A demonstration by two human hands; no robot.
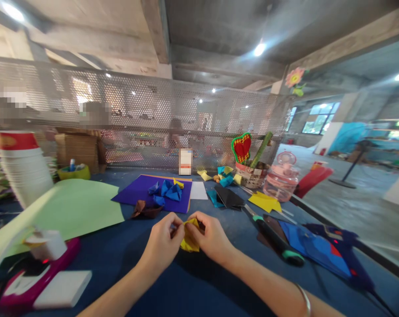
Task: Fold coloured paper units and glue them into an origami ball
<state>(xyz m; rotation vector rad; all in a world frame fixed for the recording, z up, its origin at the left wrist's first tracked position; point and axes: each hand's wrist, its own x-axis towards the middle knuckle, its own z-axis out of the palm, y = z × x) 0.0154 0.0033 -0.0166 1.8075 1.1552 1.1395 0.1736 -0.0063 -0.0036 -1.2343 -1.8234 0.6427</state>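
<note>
Over the dark blue table, a small piece of folded yellow paper [190, 242] is held between both hands. My left hand [166, 235] pinches its left edge with thumb and forefinger. From the other side, my right hand [210, 235] grips the paper, its fingers covering the upper right part. Just beyond the hands lie a folded brown paper piece [146, 209] and several blue folded paper pieces [170, 190], the blue ones on a stack of purple sheets [129, 193].
At left are a light green sheet [74, 207], a magenta power strip [70, 251] and stacked cups [26, 171]. To the right lie scissors or a cutter with a black handle [278, 240], a glue gun [347, 246], black paper [228, 197] and a pink jar [280, 182]. Mesh panels stand behind.
</note>
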